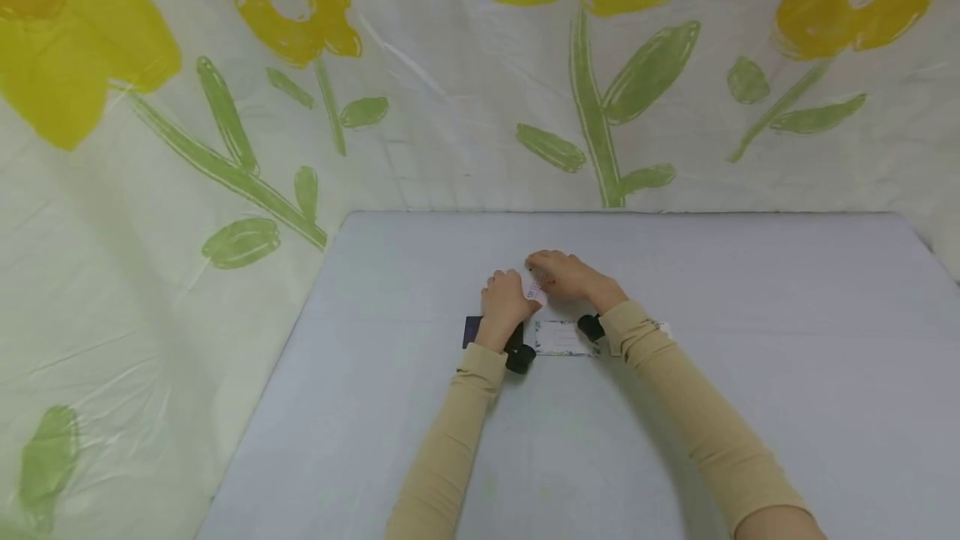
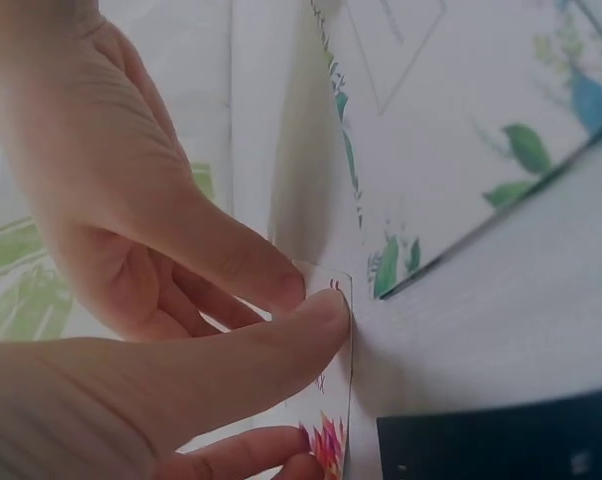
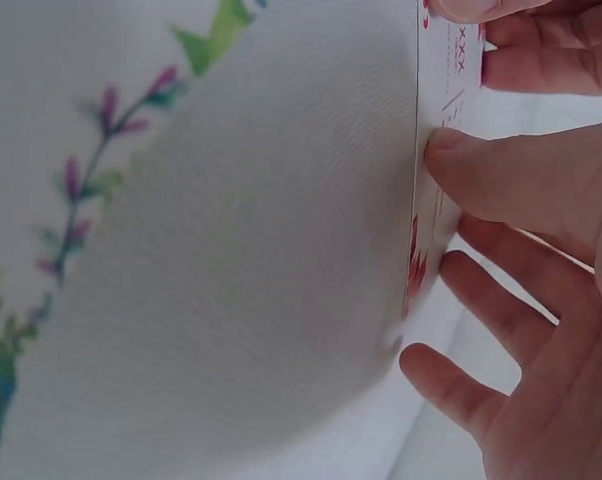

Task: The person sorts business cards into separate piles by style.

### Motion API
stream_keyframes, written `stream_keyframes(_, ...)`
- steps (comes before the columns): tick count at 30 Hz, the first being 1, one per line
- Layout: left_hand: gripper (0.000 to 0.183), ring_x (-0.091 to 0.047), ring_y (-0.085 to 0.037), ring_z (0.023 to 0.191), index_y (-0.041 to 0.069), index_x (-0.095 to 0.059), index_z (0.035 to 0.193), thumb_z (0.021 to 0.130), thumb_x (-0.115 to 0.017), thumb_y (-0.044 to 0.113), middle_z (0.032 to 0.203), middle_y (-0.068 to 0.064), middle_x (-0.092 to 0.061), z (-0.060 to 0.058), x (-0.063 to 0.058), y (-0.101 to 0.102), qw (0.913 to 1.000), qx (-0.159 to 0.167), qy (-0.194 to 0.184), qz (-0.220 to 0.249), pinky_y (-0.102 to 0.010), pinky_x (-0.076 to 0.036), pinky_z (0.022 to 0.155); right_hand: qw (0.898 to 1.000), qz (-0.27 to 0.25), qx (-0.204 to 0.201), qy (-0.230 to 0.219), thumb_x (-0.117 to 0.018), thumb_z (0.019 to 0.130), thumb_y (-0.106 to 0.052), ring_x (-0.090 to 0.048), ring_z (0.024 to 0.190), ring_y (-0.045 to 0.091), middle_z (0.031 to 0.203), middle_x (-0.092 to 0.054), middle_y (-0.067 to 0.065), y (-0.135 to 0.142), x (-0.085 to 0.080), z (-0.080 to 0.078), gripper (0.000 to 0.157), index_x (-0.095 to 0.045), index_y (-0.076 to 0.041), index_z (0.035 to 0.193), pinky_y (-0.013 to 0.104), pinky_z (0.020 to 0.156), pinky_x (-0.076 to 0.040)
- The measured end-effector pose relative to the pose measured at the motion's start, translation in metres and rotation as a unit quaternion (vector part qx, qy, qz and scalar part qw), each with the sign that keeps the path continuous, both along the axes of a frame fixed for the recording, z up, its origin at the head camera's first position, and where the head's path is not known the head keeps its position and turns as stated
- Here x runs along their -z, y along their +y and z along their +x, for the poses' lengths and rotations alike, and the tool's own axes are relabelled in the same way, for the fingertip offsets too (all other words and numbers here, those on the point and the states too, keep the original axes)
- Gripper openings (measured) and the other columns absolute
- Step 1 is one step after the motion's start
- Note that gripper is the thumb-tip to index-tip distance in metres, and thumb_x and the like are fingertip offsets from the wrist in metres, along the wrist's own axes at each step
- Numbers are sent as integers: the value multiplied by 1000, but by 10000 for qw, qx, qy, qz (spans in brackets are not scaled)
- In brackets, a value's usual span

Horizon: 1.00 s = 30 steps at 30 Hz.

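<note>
A white card [image 1: 536, 290] with red lettering and a pink-red leafy print is held up on edge between both hands. My left hand [image 1: 504, 300] pinches one end, its thumb [image 2: 301, 335] across the printed face. From the other side my right hand [image 1: 573, 279] grips the same card [image 3: 446, 100], thumb [image 3: 481, 165] on the face and fingers spread behind. Below the hands on the table lies a white card with a leafy border [image 1: 562, 339]. A dark card [image 1: 472, 331] sits partly hidden under the left wrist.
Another pale card [image 1: 664, 328] is mostly covered by the right forearm. All of these rest on a table with a pale cloth [image 1: 750, 407]. Behind it hangs a white curtain with yellow flowers [image 1: 450, 90].
</note>
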<state>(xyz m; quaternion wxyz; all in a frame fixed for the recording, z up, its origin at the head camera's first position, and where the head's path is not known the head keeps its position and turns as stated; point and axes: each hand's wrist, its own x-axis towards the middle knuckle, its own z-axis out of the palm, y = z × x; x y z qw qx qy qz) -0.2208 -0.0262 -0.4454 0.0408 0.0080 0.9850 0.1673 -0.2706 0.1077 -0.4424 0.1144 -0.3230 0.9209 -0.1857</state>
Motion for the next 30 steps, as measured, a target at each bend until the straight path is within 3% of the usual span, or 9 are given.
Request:
stream_keyframes(11, 39, -52, -23, 84, 10, -57, 104, 70, -72, 21, 87, -6, -56, -9, -1, -5, 9972, 363, 38, 645, -38, -41, 72, 9945, -927, 458, 167, -64, 77, -3, -43, 107, 33, 120, -42, 23, 18, 2, 6, 46, -47, 7, 119, 42, 88, -36)
stream_keyframes(18, 40, -47, -21, 82, 11, -57, 107, 70, -67, 1, 96, -10, -53, -16, 0, -1, 9902, 655, 157, 1225, -32, -41, 68, 9866, -1217, 1082, 128, -66, 76, -4, -44, 101, 33, 114, -39, 23, 31, 6, 10, 50, -46, 8, 119, 42, 84, -39)
stream_keyframes(25, 38, -43, -21, 80, 10, -60, 105, 76, -50, -12, 95, -12, -48, -17, -1, 11, 9788, 812, 620, 1777, -29, -39, 68, 9663, -1975, 1623, 300, -61, 76, 4, -49, 84, 29, 94, -44, 18, 47, 9, 20, 25, -53, 5, 100, 37, 71, -45)
stream_keyframes(30, 28, -45, -19, 79, 8, -62, 103, 83, -51, -7, 92, -11, -48, -12, -7, 21, 9591, 1119, 1101, 2357, -27, -40, 68, 9427, -2723, 1828, 615, -59, 80, 1, -53, 80, 26, 89, -53, 15, 68, 3, 33, 14, -57, 2, 94, 38, 69, -46)
